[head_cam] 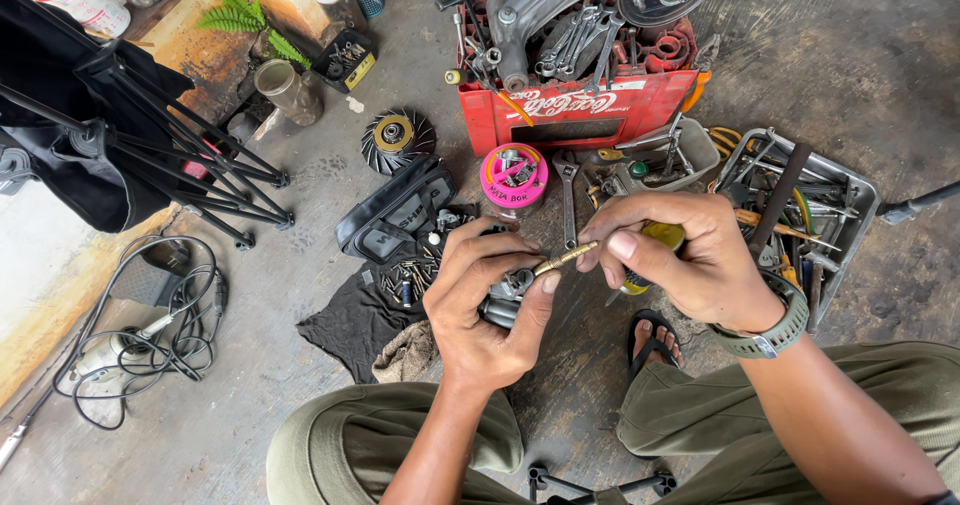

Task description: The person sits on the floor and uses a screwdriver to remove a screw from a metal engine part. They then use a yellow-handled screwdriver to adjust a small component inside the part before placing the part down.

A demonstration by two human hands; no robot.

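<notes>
Grimy concrete floor (860, 55) carries scattered tools. Left hand (480, 300) clamps a small dark metal engine part (505, 300) above the floor between the knees; right hand (685, 255) pinches a brass-tipped, yellow-handled screwdriver (566, 258) into it. Keeping the tip square and the part steady should prevent slipping. Beyond: pink lid of screws (514, 175), red crate (575, 110), metal tool tray (840, 180).

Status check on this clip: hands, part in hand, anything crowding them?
Left hand grips small metal part. Right hand holds brass rod against it, plus yellow-handled screwdriver. Tools all around on floor; nothing blocking.
</notes>
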